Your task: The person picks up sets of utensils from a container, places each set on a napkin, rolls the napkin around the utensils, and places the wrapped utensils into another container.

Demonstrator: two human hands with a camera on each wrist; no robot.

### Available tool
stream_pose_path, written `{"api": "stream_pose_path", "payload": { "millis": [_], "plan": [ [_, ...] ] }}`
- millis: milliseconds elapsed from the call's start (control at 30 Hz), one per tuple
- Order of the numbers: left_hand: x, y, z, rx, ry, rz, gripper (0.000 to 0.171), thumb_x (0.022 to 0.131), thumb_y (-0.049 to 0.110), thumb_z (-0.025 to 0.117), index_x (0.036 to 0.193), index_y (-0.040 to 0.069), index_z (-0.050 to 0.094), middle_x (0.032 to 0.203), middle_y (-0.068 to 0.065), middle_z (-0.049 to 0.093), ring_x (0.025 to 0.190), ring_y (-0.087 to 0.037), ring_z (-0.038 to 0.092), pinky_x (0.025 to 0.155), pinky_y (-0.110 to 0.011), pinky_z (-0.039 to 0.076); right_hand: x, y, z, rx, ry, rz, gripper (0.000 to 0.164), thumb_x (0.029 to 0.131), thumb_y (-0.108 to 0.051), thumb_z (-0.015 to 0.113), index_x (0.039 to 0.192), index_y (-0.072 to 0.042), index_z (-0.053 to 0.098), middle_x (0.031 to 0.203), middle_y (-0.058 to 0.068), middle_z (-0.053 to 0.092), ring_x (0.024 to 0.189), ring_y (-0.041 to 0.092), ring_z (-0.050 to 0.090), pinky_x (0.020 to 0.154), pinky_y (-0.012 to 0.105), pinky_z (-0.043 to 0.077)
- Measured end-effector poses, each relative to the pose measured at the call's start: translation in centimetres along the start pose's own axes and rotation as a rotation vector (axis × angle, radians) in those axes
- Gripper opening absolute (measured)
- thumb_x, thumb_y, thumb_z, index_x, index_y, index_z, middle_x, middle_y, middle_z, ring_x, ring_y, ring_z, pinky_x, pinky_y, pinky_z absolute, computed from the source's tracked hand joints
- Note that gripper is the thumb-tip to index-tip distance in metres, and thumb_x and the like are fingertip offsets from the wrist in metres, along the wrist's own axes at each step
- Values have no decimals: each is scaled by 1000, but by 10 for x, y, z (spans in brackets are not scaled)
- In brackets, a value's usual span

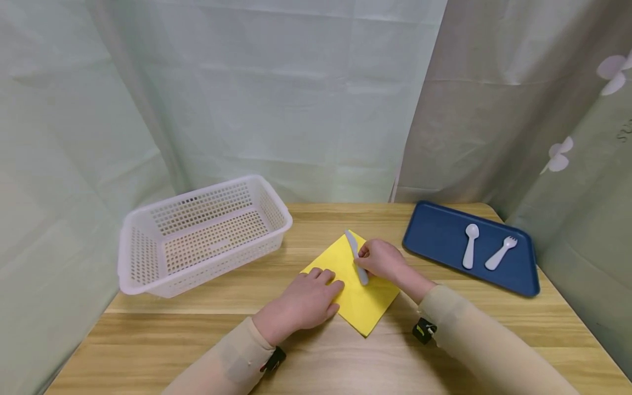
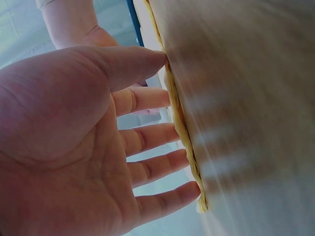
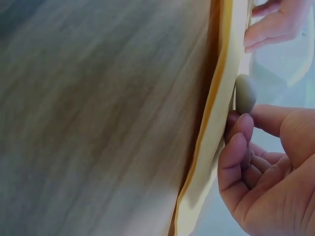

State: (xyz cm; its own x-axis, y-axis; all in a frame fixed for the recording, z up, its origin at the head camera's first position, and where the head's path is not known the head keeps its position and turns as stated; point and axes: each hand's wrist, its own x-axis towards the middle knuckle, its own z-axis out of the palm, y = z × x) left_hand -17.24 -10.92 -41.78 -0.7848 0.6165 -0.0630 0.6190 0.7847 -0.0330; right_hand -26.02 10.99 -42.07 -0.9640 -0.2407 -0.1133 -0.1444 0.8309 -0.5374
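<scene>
A folded yellow napkin (image 1: pixel 362 310) lies on the wooden table, turned with one corner toward me. On it is a pale grey knife (image 1: pixel 362 274), its blade tip at the napkin's far corner. My right hand (image 1: pixel 382 259) pinches the knife near its middle between thumb and fingers; in the right wrist view the rounded handle end (image 3: pixel 245 93) shows beside the thumb. My left hand (image 1: pixel 308 299) rests with spread fingers on the napkin's left side. In the left wrist view its fingertips (image 2: pixel 189 191) touch the napkin's edge (image 2: pixel 182 130).
A white perforated basket (image 1: pixel 222 263) stands at the back left. On the right is a dark blue tray (image 1: pixel 434 225) holding a white spoon (image 1: pixel 470 247) and a white fork (image 1: pixel 500 254). Pale curtains (image 1: pixel 296 99) hang behind the table and at its sides.
</scene>
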Motion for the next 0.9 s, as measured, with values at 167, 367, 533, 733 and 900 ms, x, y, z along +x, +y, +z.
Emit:
{"api": "stream_pose_path", "payload": {
  "millis": [167,367,533,733,900],
  "plan": [
    [1,0,1,-2,-7,-3,42,107,41,73,142,19,67,141,-8,62,128,-31,60,98,-50,56,-2,-3,1,-114,22,-19,18,104,-25,78,107,-7,78,77,-2,68,66,16,60,66,31,48],
    [1,0,1,-4,-12,-4,42,107,41,73,142,19,66,141,-8,62,128,-31,60,98,-50,56,-4,-3,3,-169,45,-32,19,103,-28,79,107,-9,80,83,-2,69,68,17,59,65,32,47],
    [1,0,0,1,-16,-5,42,107,41,73,142,19,66,141,-8,62,127,-30,60,98,-50,57,-9,-2,2,-205,61,-100,17,101,-25,82,111,-10,81,94,0,75,78,15,64,73,35,54],
    [1,0,-1,3,-16,-3,42,107,41,73,142,19,66,140,-8,62,126,-31,59,98,-50,56,-19,7,2,-205,72,-238,21,100,-19,84,117,-7,80,93,-2,75,82,13,66,78,37,56],
    [1,0,0,7,-16,1,42,107,42,73,142,19,66,140,-8,62,127,-31,59,99,-51,56,-28,18,2,-282,69,-385,35,99,-23,86,128,-6,78,109,2,74,95,19,70,85,39,59]
  ]
}}
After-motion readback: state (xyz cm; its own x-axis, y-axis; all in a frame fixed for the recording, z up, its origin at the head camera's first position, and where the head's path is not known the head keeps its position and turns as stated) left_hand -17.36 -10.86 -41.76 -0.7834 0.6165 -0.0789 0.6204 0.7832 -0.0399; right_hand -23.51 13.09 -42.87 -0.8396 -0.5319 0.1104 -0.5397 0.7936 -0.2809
